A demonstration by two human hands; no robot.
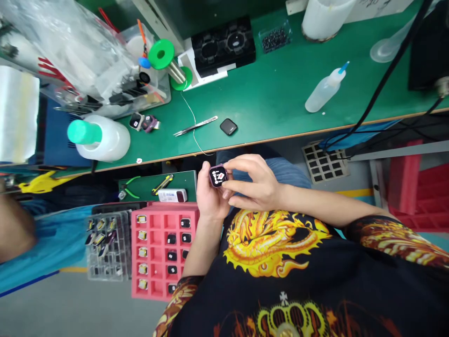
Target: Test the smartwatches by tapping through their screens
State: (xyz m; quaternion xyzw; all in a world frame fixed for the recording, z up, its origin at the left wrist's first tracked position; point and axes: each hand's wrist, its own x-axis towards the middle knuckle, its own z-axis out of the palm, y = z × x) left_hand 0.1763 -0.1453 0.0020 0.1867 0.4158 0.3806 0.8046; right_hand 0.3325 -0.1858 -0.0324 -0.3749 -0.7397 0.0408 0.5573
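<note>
A small square smartwatch (218,176) with a dark purple case is held above my lap, its screen lit with white marks and a little red. My left hand (213,200) grips it from the left and below, with the thumb along its side. From the right, my right hand (255,181) has its curved fingers at the case's right edge; the tips partly hide that side. On the green bench beyond lie a black square watch piece (228,127) and a pair of metal tweezers (196,126) across a thin white wire.
Left of my lap are a pink compartment tray (157,252) of watch parts, a clear tray (105,269), green-handled pliers (131,187) and a yellow cutter (162,184). A solder spool (163,54), a white bottle (112,138) and a dropper bottle (321,96) stand on the bench (277,103).
</note>
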